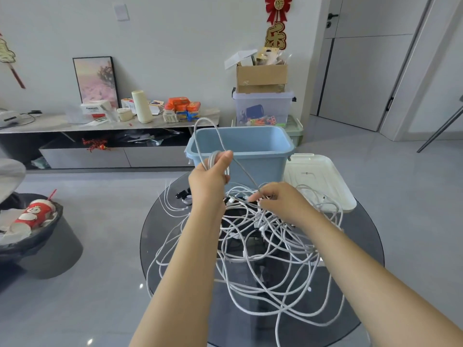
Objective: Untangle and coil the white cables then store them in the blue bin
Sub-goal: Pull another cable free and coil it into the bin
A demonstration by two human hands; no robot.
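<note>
White cables (pixel 263 249): tangled heap spread over most of the round dark glass table (pixel 360 291); loops reach the near and left rim, and one strand hangs past the near edge. Bare glass shows only at the right side and the near-left margin.

Right hand (pixel 278 199): low over the far part of the heap, fingers curled, fingertips pinching a strand (pixel 246 171) that runs up and left to the other hand.

Left hand (pixel 213 176): raised above the table's far-left part, grip closed round a small coil (pixel 215 159) of the same cable; one tall loop stands up from the fist, in front of the bin's left wall.

Black item (pixel 183 194): small, on the glass just left of the left wrist; kind not clear.

Blue bin (pixel 260 156): at the far edge of the table, open top, no cable seen inside it.

White lid (pixel 318 179): flat on the table just right of the bin, its far-right corner at the rim; some cable loops lie over its near edge.

Grey tiled floor (pixel 105 246): open to the left and right of the table.

Dark waste bin (pixel 37 236): far left, on the floor, well apart from the table.
</note>
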